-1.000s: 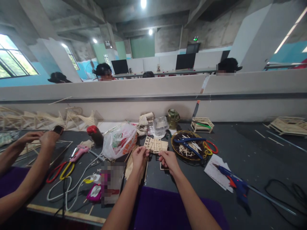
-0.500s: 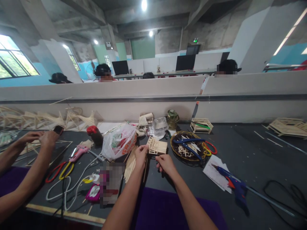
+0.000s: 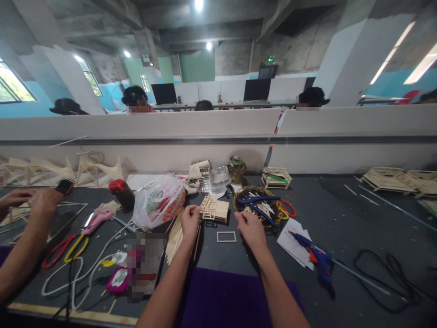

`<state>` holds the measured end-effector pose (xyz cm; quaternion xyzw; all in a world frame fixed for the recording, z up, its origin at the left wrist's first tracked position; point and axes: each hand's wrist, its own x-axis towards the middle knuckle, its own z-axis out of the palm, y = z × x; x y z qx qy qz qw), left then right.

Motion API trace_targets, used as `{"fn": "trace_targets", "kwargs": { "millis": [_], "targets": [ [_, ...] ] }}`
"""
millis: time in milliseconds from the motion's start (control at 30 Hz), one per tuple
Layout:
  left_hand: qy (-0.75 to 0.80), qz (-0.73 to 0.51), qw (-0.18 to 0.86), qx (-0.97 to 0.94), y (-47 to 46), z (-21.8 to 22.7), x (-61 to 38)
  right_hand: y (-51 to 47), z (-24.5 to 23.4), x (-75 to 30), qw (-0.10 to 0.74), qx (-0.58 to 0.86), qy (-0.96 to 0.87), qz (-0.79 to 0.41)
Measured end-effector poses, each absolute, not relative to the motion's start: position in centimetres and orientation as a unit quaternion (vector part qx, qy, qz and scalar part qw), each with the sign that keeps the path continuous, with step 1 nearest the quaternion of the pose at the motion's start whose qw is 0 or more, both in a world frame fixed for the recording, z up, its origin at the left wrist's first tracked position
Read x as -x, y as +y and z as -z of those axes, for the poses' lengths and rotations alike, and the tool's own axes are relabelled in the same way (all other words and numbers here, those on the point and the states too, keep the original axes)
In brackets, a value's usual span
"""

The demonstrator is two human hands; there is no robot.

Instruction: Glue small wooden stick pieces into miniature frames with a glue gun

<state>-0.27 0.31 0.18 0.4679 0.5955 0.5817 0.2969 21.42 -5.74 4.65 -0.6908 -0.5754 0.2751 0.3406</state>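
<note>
A small rectangular frame of wooden sticks (image 3: 226,240) lies flat on the dark table between my hands. Beyond it sits a pile of wooden strips and little stick frames (image 3: 218,209). My left hand (image 3: 190,223) is at the pile's left side, thumb and fingertips pressed together; whether anything is between them is hidden. To the right of the small frame, my right hand (image 3: 251,230) hovers before the round basket (image 3: 239,207) with its fingers curled together, and what they hold, if anything, is too small to make out. Loose wooden sticks (image 3: 175,241) lie beside my left forearm.
Blue pliers (image 3: 256,202) rest on the basket of scraps. At right, a blue glue gun (image 3: 316,255) lies partly on papers (image 3: 290,237). A plastic bag (image 3: 159,200), scissors (image 3: 73,246) and a pink glue gun (image 3: 100,218) are leftward. A co-worker's hands (image 3: 44,205) work far left.
My right hand has moved right, away from the pile, and the small rectangular frame now shows on the table. My left hand stays beside the pile. The whole view has shifted slightly.
</note>
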Motion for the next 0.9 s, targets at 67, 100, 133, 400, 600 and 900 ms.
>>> {"fn": "trace_targets", "kwargs": {
  "millis": [67,100,133,400,600,900],
  "targets": [
    [0.596,-0.583,0.264,-0.485,-0.2,-1.2,0.3,-5.7,-5.2,-23.6,0.345,0.734,-0.551,-0.198],
    [0.593,-0.583,0.251,-0.495,-0.5,-1.8,0.2,-5.6,-5.4,-24.8,0.341,0.753,-0.544,-0.145],
    [0.589,-0.584,0.241,-0.505,-0.7,-2.3,0.0,-5.5,-5.4,-25.9,0.329,0.766,-0.545,-0.086],
    [0.522,-0.605,0.189,-0.571,-3.5,-3.7,-4.9,-3.9,-3.7,-29.6,0.095,0.787,-0.609,0.022],
    [0.427,-0.584,0.145,-0.675,-5.4,-1.7,-10.0,-3.1,-3.2,-29.3,0.098,0.788,-0.607,0.026],
    [0.416,-0.550,0.113,-0.716,-5.1,2.0,-10.1,1.3,-4.0,-30.8,0.129,0.813,-0.565,0.046]
  ]
}}
